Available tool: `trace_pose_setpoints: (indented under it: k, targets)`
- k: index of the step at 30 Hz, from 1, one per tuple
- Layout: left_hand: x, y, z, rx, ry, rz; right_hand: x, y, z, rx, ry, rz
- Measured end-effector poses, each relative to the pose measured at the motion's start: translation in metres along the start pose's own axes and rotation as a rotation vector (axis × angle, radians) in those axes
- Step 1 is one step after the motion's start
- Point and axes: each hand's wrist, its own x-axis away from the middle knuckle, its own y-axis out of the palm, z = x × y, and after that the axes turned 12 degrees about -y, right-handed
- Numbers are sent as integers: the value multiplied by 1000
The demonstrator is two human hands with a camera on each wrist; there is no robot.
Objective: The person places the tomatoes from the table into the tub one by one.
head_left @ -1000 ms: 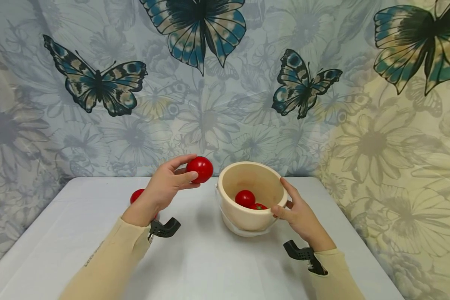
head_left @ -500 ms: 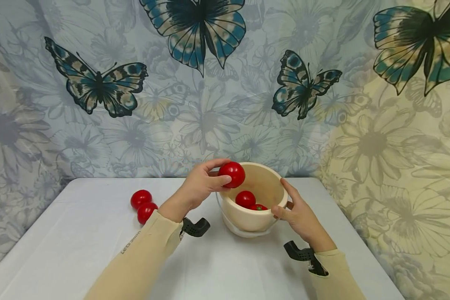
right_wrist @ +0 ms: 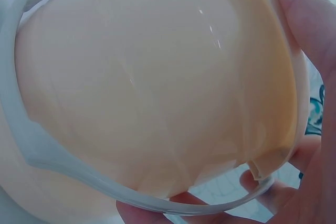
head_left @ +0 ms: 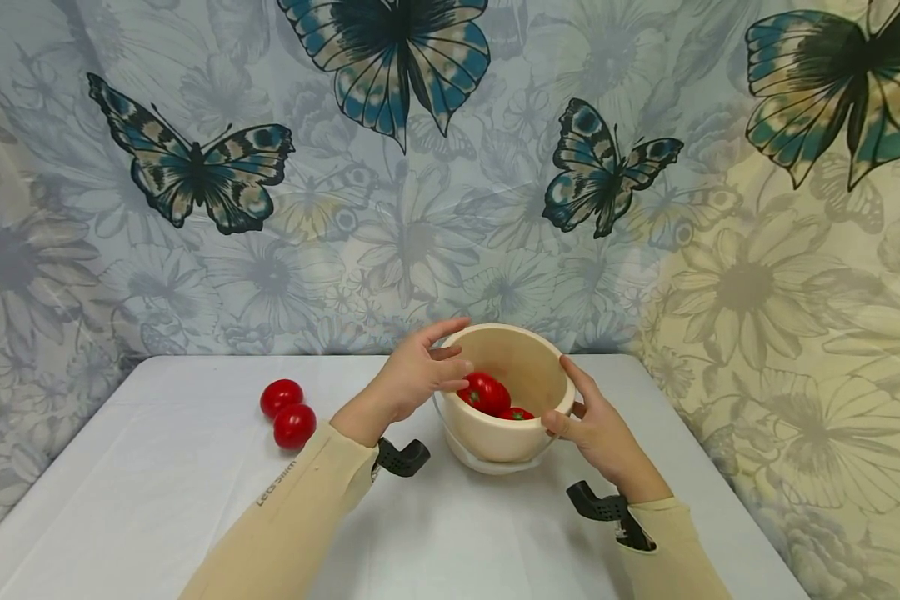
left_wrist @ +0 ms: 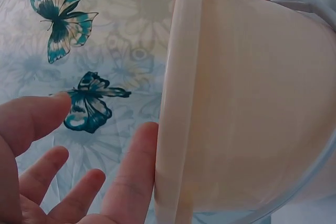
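Note:
A cream bucket [head_left: 495, 446] stands on the table, its mouth tilted slightly towards me. Inside lie red tomatoes [head_left: 487, 392], partly overlapping, one low behind the front rim. My left hand [head_left: 412, 375] hovers at the bucket's left rim with fingers spread and nothing held; in the left wrist view one finger [left_wrist: 134, 177] meets or nearly meets the rim. My right hand [head_left: 600, 429] grips the bucket's right side, thumb at the rim; in the right wrist view its fingers reach around beneath the pale handle [right_wrist: 68, 163].
Two more red tomatoes [head_left: 281, 398] lie side by side on the left of the white table [head_left: 157, 492]. A butterfly-printed cloth [head_left: 420, 242] hangs behind the table's back edge. Black camera mounts [head_left: 403, 458] stick out from both wrists.
My left hand carried a tomato rightward to the bucket and let it go inside, its fingers now spread. The right hand has kept its hold on the bucket.

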Motion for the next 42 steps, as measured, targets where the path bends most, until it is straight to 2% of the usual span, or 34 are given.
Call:
trace_pose_setpoints:
  k: [14,25,30,34,38,42]
  targets:
    - [4,-6,-3,46,-1,27,-1,2,1,10,-8,3]
    - [14,-10,-4,56,5,34,-1,2,2,-2,-3,2]
    - [36,-11,-17,62,12,2,0,1,2,12,1,1]
    - [63,-21,-35,-12,19,-44,0,1,1,21,1,0]
    - [89,-48,-52,-137,-25,-8,-1,2,1,17,0,0]
    - [110,-85,-71,-235,-70,94,-1,2,2,8,0,0]
